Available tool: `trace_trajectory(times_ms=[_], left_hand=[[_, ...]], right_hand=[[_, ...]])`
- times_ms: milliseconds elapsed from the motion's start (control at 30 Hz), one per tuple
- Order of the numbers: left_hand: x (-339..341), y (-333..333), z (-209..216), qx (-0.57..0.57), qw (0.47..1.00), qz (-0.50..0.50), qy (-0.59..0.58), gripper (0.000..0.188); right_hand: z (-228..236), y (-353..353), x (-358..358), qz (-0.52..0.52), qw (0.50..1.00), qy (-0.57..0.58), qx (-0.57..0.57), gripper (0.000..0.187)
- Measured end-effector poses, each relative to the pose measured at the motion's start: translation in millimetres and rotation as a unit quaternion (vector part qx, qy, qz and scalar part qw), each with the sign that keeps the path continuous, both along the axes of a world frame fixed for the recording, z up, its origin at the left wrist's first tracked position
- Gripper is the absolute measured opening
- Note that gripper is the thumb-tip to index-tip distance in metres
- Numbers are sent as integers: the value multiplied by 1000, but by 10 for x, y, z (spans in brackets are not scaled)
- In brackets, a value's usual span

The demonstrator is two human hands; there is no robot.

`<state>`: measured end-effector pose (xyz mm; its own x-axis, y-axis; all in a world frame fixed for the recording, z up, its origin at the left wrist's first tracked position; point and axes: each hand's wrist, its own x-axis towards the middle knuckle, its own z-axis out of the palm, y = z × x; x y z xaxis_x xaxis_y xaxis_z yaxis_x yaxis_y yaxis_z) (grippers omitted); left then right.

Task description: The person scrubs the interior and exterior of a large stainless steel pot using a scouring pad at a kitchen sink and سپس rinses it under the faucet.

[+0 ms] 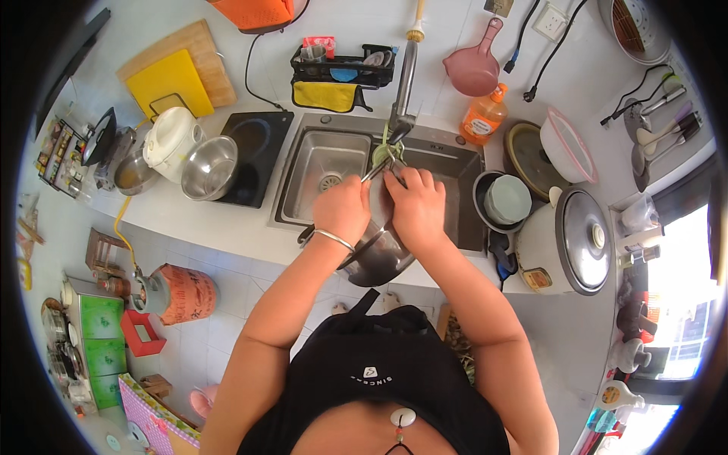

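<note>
A shiny metal pot (383,258) is tilted over the front edge of the sink, its rim toward the faucet (404,95). My left hand (341,211) is closed at the pot's left rim, and a bracelet circles that wrist. On the opposite side, my right hand (417,208) grips the rim with bent fingers. Pale green strips (381,154) show just beyond my fingertips, below the spout; I cannot tell exactly what they are. A thin metal edge also shows between the hands. My palms and part of the pot's inside are hidden.
The double-basin sink (287,182) lies beneath my hands. To its left are an induction cooktop (262,152) and a steel bowl (209,168). On the right stand an orange bottle (484,115), stacked bowls (508,199) and a large lidded cooker (561,241).
</note>
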<state>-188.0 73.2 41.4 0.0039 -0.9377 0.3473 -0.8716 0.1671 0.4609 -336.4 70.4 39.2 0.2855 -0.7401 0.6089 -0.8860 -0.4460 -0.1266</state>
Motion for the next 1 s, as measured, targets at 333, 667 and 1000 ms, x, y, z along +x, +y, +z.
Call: trace_trajectory(times_ms=[333,667,1000], left_hand=[[-9,-7,-18,-5,1000,2,-14,29],[-17,-19,-34,-18,998,12,-60,31],[116,8,-142,-9,995,43,85,40]], right_hand=[[-60,43,126,23,998,-45,-25,33],[-183,55,-213,86,986,-142,-1,32],[-868,-96,-841,89,915,-383,88,40]])
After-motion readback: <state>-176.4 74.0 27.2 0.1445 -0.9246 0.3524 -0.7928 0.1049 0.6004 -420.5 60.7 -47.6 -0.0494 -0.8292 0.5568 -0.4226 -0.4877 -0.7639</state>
